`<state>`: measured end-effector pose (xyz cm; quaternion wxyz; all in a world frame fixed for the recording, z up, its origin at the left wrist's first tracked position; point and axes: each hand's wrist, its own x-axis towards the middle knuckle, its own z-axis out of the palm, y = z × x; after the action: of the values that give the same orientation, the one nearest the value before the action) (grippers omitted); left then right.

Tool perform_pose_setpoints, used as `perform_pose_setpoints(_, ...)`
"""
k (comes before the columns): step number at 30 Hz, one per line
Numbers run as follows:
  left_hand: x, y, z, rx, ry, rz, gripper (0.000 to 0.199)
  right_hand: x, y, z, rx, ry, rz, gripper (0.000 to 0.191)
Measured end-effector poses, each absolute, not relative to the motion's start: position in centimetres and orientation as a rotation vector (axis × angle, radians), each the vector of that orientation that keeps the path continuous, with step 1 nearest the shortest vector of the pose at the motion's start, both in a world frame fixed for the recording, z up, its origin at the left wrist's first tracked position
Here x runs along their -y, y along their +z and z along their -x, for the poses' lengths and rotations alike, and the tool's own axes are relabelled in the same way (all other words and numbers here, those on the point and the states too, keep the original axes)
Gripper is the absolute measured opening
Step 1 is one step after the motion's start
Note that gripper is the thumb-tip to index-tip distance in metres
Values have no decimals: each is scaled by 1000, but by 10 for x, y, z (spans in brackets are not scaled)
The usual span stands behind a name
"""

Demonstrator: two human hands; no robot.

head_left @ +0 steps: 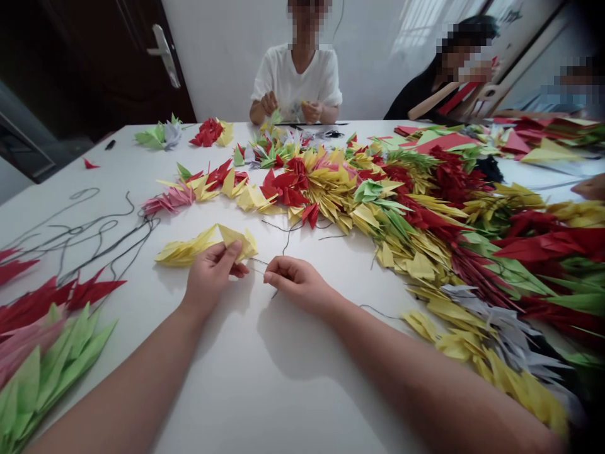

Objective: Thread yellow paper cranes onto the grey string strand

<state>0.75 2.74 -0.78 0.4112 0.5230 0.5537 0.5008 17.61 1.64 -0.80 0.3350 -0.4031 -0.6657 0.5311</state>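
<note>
Here's the grip: the left grip (212,274) is pinched firmly on a short string of yellow origami cranes (198,247), thumb on top, while the right grip (297,284) has narrowed to a fingertip pinch on a fine needle or wire (258,265), too thin for us to tell which.

And look at that paper! We'd call these cranes feather-light, crisp along their folds but easily crushed, so our pick is to take them by the stacked bodies, never the slender pointed tips. They nest together like overlapping scales, matte and sharp-edged.

Just beyond the yellow cranes, a long bank of strung cranes (340,189) sprawls in red, yellow, green and grey. To their left, loose dark cord (94,233) lies in soft, limp loops on the white counter (227,403). A thin dark thread (283,243) crosses just right of them, and further off, across the counter, a person in a white T-shirt (295,82) works with both hands.
</note>
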Motion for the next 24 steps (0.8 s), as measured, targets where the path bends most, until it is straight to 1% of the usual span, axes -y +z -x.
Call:
perform_pose_setpoints(10, -30, -10, -7, -1330, 1376, -1112, 40, -16, -7, -177, 1699, 1441, 1169, 16)
perform_pose_setpoints(24, -29, -13, -8, -1303, 1387, -1151, 35, -15, -7, -176, 1745, 1370, 1197, 16)
